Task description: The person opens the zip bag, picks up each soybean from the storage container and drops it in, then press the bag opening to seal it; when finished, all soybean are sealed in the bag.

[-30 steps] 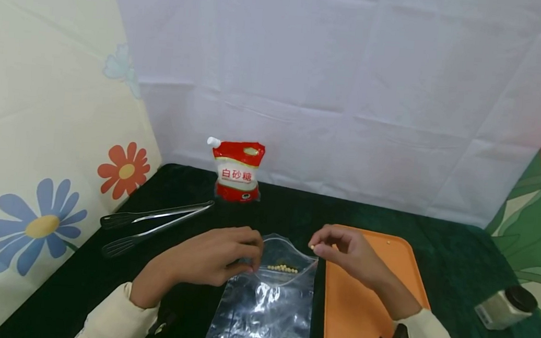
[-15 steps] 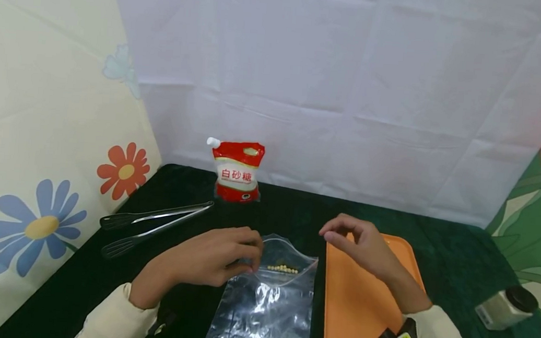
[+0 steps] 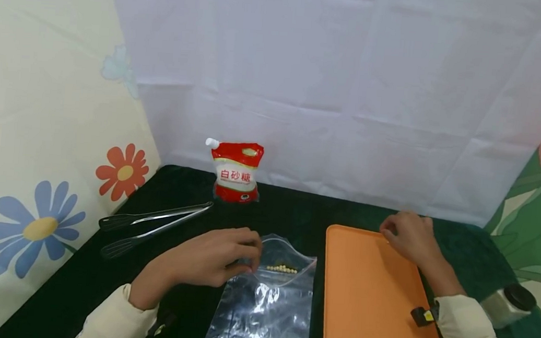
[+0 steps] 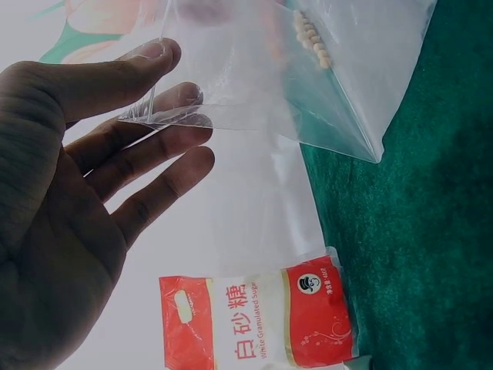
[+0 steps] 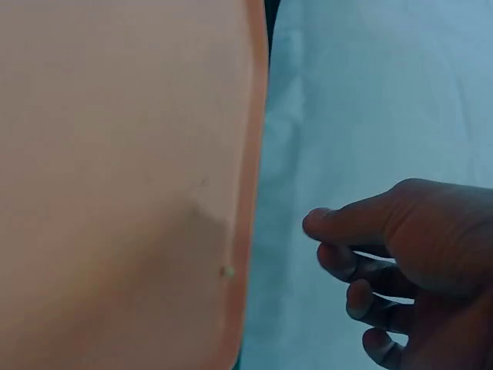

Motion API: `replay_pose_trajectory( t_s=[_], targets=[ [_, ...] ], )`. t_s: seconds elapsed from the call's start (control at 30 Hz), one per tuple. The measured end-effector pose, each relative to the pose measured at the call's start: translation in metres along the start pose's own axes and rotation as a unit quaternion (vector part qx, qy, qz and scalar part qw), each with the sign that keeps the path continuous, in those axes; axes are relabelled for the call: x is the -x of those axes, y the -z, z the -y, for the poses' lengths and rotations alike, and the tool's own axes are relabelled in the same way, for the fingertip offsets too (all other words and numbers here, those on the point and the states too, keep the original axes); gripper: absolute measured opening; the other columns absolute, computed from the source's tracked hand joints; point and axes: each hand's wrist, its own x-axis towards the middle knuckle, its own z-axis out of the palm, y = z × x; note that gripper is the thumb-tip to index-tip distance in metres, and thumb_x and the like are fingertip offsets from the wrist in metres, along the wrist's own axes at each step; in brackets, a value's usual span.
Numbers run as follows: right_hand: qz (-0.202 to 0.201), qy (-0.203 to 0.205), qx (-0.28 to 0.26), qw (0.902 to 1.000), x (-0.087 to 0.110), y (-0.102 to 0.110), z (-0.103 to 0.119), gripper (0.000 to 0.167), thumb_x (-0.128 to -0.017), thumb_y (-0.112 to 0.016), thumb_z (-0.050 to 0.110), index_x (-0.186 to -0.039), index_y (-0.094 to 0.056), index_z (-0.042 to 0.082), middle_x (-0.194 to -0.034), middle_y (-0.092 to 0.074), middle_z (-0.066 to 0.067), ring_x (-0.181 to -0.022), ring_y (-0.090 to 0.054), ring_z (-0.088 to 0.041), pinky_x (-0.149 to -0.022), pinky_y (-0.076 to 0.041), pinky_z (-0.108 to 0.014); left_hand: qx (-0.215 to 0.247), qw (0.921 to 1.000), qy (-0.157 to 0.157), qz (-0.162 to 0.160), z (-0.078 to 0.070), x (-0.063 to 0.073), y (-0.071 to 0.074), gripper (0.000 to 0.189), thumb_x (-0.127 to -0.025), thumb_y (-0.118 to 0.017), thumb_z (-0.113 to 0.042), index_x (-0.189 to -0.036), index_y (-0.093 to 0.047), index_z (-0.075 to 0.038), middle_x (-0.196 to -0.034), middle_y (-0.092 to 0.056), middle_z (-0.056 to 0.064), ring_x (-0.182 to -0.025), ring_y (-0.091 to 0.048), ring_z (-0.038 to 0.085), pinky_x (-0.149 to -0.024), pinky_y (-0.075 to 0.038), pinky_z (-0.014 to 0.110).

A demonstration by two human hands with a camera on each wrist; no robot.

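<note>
My left hand [image 3: 222,257] pinches the mouth edge of a clear zip bag [image 3: 265,318] between thumb and fingers, holding it apart. Inside the bag lies a small heap of pale-yellow soybeans [image 3: 282,269], also visible through the plastic in the left wrist view. My right hand [image 3: 413,239] is at the far right corner of the orange tray [image 3: 369,301], fingers loosely bent with nothing between them. In the right wrist view, a single soybean [image 5: 227,271] lies by the tray's rim, a short way from the thumb and fingertips.
A red and white sugar pouch [image 3: 236,173] with a white cap stands at the back. Metal tongs [image 3: 163,216] lie spread on the left of the dark green cloth. On the right, a dark-lidded jar [image 3: 508,306] sits partly behind the right sleeve.
My right hand held a soybean beside the bag's mouth one second ago; it has since moved right to the tray's far corner, without that bean. The left hand stays put on the bag.
</note>
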Motion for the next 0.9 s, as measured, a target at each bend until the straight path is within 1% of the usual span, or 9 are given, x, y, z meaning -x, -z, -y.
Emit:
replay_pose_trajectory(
  t_s=[0.13,0.27,0.5,0.67,0.73,0.77,0.83,0.9],
  targets=[
    [0.044,-0.026,0.023,0.9984,0.002,-0.006,-0.011,0.006,-0.091,-0.074,0.018,-0.091,-0.078,0.014,-0.085,-0.069,-0.001,-0.077,-0.059,-0.023,-0.068,-0.033,-0.045,0.005,1.0,0.001,0.0,0.0,0.001,-0.001,0.016,-0.091,-0.074,-0.018,-0.099,-0.069,-0.031,-0.111,-0.054,-0.015,-0.096,-0.051,0.004,-0.089,-0.051,0.026],
    [0.062,-0.036,0.028,0.997,0.001,-0.011,-0.017,0.006,-0.09,-0.074,0.018,-0.091,-0.078,0.013,-0.085,-0.069,-0.002,-0.077,-0.059,-0.023,-0.068,-0.032,-0.045,0.004,1.0,0.001,-0.002,0.0,0.002,0.0,0.017,-0.091,-0.075,-0.017,-0.099,-0.069,-0.031,-0.111,-0.054,-0.015,-0.096,-0.051,0.003,-0.089,-0.051,0.026],
    [0.062,-0.023,0.041,0.997,0.004,-0.019,-0.024,0.011,-0.09,-0.076,0.021,-0.093,-0.077,0.011,-0.082,-0.069,0.0,-0.075,-0.06,-0.022,-0.067,-0.035,-0.044,0.0,1.0,-0.006,-0.003,0.0,0.0,0.0,0.015,-0.091,-0.075,-0.017,-0.099,-0.07,-0.029,-0.111,-0.054,-0.015,-0.097,-0.051,0.003,-0.09,-0.051,0.026],
    [0.049,-0.019,0.039,0.9979,0.003,-0.021,-0.025,0.011,-0.09,-0.075,0.02,-0.092,-0.077,0.01,-0.083,-0.07,-0.002,-0.077,-0.06,-0.024,-0.069,-0.036,-0.047,-0.003,1.0,-0.005,-0.003,0.001,0.0,0.001,0.014,-0.091,-0.075,-0.017,-0.1,-0.071,-0.026,-0.112,-0.055,-0.014,-0.098,-0.051,0.004,-0.091,-0.051,0.027],
    [0.041,-0.02,0.018,0.9988,0.003,-0.022,-0.023,0.01,-0.091,-0.074,0.02,-0.093,-0.077,0.01,-0.085,-0.07,-0.003,-0.078,-0.06,-0.024,-0.07,-0.034,-0.046,-0.002,1.0,-0.003,-0.001,0.001,0.0,0.001,0.014,-0.091,-0.075,-0.017,-0.101,-0.071,-0.026,-0.112,-0.055,-0.014,-0.098,-0.051,0.004,-0.091,-0.051,0.027],
    [0.038,-0.019,-0.002,0.9991,0.003,-0.021,-0.021,0.01,-0.092,-0.073,0.02,-0.094,-0.077,0.01,-0.087,-0.07,-0.003,-0.078,-0.06,-0.024,-0.07,-0.034,-0.046,-0.001,1.0,-0.003,-0.001,0.001,0.0,0.0,0.014,-0.091,-0.075,-0.017,-0.101,-0.071,-0.026,-0.112,-0.055,-0.014,-0.098,-0.051,0.004,-0.091,-0.051,0.027],
    [0.031,-0.019,-0.055,0.9978,0.002,-0.021,-0.017,0.011,-0.095,-0.07,0.021,-0.097,-0.076,0.012,-0.09,-0.07,-0.002,-0.08,-0.061,-0.021,-0.073,-0.039,-0.044,0.0,1.0,-0.002,0.001,0.001,0.0,0.0,0.014,-0.091,-0.075,-0.017,-0.101,-0.071,-0.026,-0.112,-0.055,-0.014,-0.098,-0.051,0.004,-0.091,-0.051,0.027],
    [0.026,-0.015,-0.123,0.992,0.002,-0.019,-0.008,0.015,-0.098,-0.067,0.027,-0.101,-0.075,0.014,-0.093,-0.069,0.0,-0.082,-0.061,-0.019,-0.074,-0.044,-0.041,-0.001,1.0,0.0,0.002,0.0,0.0,0.0,0.014,-0.091,-0.075,-0.017,-0.1,-0.071,-0.026,-0.112,-0.055,-0.014,-0.098,-0.051,0.004,-0.091,-0.051,0.027]
  ],
)
